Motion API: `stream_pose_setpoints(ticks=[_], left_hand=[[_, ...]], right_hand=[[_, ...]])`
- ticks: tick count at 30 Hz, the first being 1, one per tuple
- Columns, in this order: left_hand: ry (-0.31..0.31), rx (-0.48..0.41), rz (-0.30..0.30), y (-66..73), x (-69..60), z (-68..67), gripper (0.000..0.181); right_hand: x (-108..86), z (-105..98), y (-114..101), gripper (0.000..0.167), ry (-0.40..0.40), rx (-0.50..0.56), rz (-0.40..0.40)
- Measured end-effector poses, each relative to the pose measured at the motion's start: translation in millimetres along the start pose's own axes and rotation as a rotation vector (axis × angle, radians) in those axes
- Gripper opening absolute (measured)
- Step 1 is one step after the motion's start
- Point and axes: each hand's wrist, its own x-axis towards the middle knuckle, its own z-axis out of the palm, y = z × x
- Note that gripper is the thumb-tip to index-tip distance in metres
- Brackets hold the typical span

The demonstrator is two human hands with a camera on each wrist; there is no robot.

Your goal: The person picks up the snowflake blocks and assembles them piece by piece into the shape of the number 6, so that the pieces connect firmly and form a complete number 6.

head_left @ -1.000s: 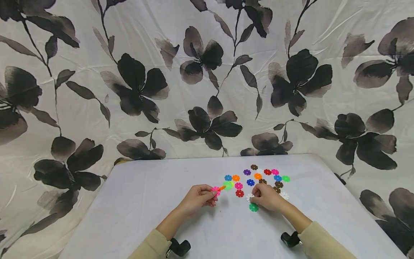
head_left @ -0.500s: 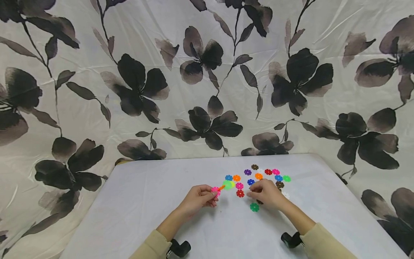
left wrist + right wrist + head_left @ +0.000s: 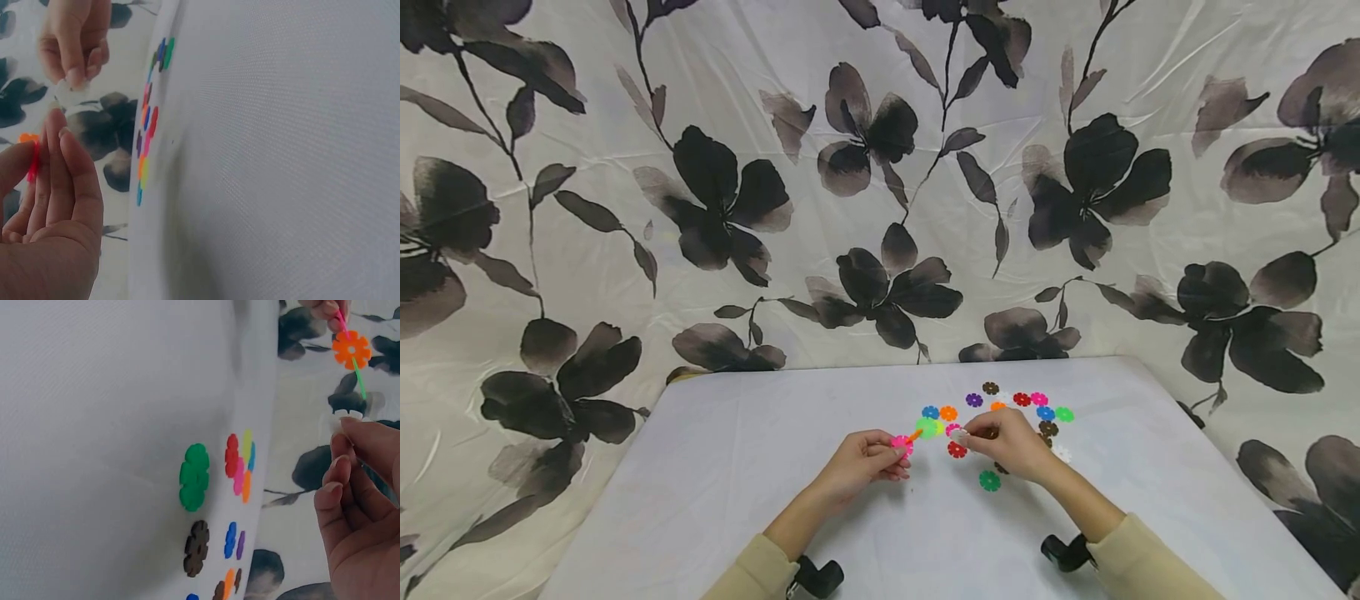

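Observation:
My left hand (image 3: 863, 468) pinches a pink notched disc (image 3: 902, 447) between thumb and fingers. An orange disc (image 3: 351, 350) is joined to the pink one, and a light green disc (image 3: 359, 378) is joined to the orange one's other side. My right hand (image 3: 1011, 446) pinches a white disc (image 3: 958, 436), held a short way right of the green end; in the right wrist view the white disc (image 3: 347, 415) and the green one are apart. Both hands are above the table.
Loose coloured discs lie around and beyond my right hand, among them a red one (image 3: 957, 450), a dark green one (image 3: 989, 481) and a blue one (image 3: 930, 412). A flowered cloth (image 3: 865, 208) hangs behind the white table (image 3: 715, 483).
My right hand has lifted a white disc from beside the dark green one and moved left with it toward the joined discs. My left hand has barely moved.

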Motion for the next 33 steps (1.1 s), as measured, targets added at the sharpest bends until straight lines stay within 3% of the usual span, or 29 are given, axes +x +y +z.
stream_pose_setpoints(ticks=[16,33], left_hand=[[-0.030,0.004,-0.007,0.7,-0.7,2.7,0.022],[-0.156,0.079,-0.014,3.6,-4.0,10.5,0.045]], right_hand=[[6.4,7.3,-5.8,0.015,0.004,0.093,-0.009],[7.2,10.7,-8.1,0.014,-0.034,0.120,-0.056]])
